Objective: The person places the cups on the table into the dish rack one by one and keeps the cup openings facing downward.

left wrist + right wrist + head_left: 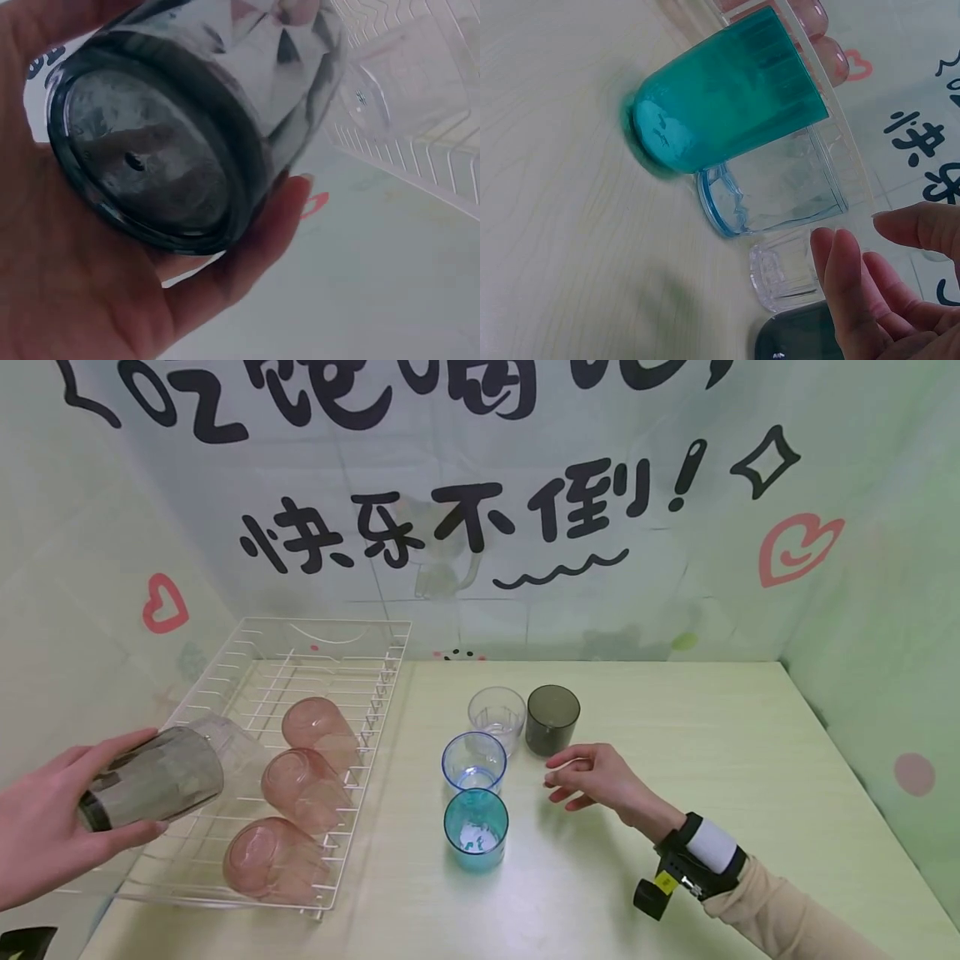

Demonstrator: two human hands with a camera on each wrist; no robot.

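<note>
My left hand grips a smoky grey cup around its base end, tilted over the left side of the white wire rack. In the left wrist view the cup's round base faces the camera, and its faceted wall shows above. My right hand hovers over the table with loosely bent fingers and nothing between them. Nearest to it stands an upright dark grey cup. A clear cup, a blue-rimmed cup and a teal cup stand close together to its left.
Several pink cups lie tilted along the rack's right side, one of them a front pink cup. A clear cup leans in the rack beyond the held one. A printed cloth wall rises behind the pale wooden table.
</note>
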